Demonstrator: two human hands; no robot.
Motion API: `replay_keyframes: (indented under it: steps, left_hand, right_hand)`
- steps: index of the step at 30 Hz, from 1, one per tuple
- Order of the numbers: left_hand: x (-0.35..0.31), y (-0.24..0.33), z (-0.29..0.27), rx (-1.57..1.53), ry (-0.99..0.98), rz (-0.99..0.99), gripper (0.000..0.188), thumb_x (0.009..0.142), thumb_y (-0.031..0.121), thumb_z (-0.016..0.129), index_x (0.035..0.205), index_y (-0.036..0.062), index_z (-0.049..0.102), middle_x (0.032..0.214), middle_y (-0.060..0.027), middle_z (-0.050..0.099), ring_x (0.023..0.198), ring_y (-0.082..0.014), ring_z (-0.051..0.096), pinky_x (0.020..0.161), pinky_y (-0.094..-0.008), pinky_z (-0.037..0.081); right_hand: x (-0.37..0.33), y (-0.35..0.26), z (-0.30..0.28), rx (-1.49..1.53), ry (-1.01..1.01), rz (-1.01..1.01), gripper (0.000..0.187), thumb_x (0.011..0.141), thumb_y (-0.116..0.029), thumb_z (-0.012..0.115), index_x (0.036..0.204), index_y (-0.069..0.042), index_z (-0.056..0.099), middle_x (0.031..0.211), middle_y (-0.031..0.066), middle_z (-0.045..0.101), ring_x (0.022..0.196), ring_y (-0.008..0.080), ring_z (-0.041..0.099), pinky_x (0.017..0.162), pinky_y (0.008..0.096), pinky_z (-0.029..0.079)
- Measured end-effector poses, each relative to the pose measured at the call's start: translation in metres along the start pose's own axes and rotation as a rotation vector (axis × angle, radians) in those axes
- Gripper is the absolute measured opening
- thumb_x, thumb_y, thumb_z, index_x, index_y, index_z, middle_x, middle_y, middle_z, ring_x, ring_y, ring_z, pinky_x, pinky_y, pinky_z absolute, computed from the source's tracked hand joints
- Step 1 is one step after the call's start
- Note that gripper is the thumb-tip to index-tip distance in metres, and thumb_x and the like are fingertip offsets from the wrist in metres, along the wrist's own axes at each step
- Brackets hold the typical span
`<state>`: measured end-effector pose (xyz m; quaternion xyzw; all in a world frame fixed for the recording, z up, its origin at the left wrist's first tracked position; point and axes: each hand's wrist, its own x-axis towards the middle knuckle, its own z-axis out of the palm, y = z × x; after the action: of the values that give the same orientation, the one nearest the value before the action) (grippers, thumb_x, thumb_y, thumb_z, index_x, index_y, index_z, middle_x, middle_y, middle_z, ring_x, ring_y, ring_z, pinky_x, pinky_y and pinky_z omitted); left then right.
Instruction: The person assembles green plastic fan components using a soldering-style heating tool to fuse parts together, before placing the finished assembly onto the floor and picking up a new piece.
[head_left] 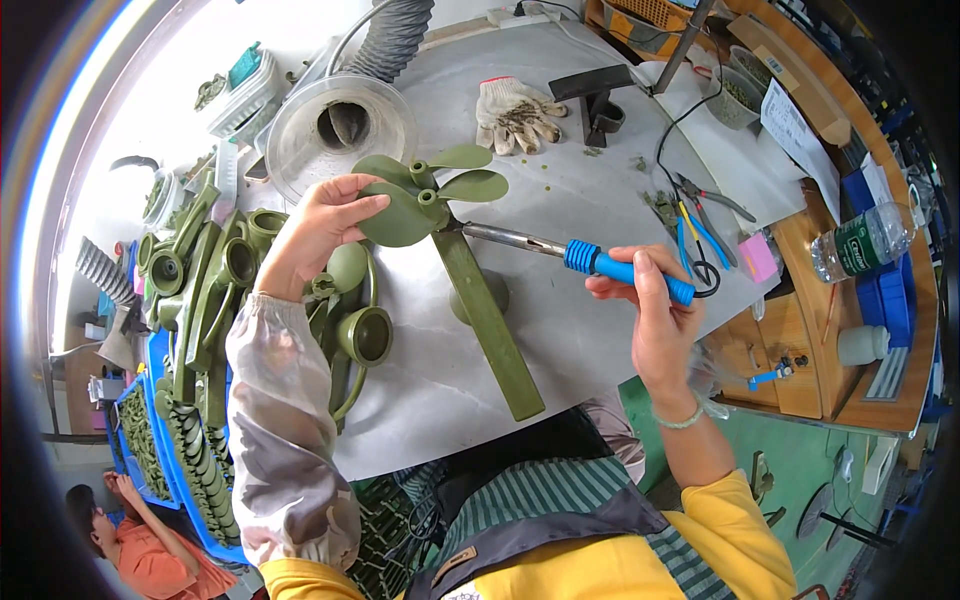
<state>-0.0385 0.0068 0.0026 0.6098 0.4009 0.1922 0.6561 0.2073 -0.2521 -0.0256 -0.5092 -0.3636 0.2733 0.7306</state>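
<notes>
My left hand (pixel 330 222) pinches a blade of an olive-green, wax-like propeller part (pixel 400 217), which has several rounded blades and small hollow hubs. In my right hand (pixel 655 315) is a soldering iron (pixel 582 257) with a blue handle, its metal shaft pointing left. The iron's tip meets the spot where the propeller part joins the upper end of a long green bar (pixel 490 330); the exact contact is hidden. Behind the bar is a round green piece (pixel 466 300). Green cup-ended parts (pixel 364 336) lie beside my left forearm.
A round extraction hood (pixel 290 130) with a grey hose (pixel 393 40) stands at the back. A stained glove (pixel 515 115), black metal stand (pixel 600 105), pliers (pixel 712 198) and plastic bottle (pixel 865 243) lie right. At lower left, another person (pixel 150 550) sits near blue bins (pixel 160 365).
</notes>
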Motion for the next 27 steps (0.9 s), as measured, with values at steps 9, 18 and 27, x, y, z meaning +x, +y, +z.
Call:
replay_keyframes:
  steps: [9, 18, 27]
  left_hand:
    - [0.0016, -0.0031, -0.0025, 0.041, 0.039, -0.003, 0.027, 0.091, 0.007, 0.066, 0.117, 0.0027, 0.062, 0.105, -0.0044, 0.069, 0.091, -0.0112, 0.068, 0.08, -0.0241, 0.057]
    - [0.0008, -0.0032, 0.0009, 0.001, 0.013, 0.02, 0.03, 0.089, 0.012, 0.07, 0.117, 0.0023, 0.063, 0.105, -0.0046, 0.07, 0.089, -0.0101, 0.068, 0.073, -0.0207, 0.055]
    - [0.0011, -0.0012, 0.0003, 0.011, 0.007, 0.001, 0.027, 0.091, 0.007, 0.066, 0.118, 0.0022, 0.062, 0.104, -0.0042, 0.069, 0.089, -0.0107, 0.068, 0.079, -0.0233, 0.057]
  right_hand:
    - [0.0002, 0.0009, -0.0001, 0.023, 0.018, 0.005, 0.022, 0.1, -0.009, 0.049, 0.098, 0.008, 0.063, 0.099, 0.0114, 0.062, 0.077, 0.0229, 0.07, 0.069, 0.0312, 0.06]
    - [0.0002, 0.0048, -0.0002, 0.025, 0.001, -0.007, 0.022, 0.1, -0.009, 0.049, 0.099, 0.008, 0.063, 0.1, 0.012, 0.061, 0.078, 0.0228, 0.07, 0.07, 0.032, 0.061]
    - [0.0005, 0.008, -0.0002, 0.021, 0.009, -0.02, 0.022, 0.1, -0.008, 0.048, 0.099, 0.008, 0.063, 0.1, 0.0122, 0.062, 0.077, 0.0226, 0.07, 0.069, 0.0319, 0.06]
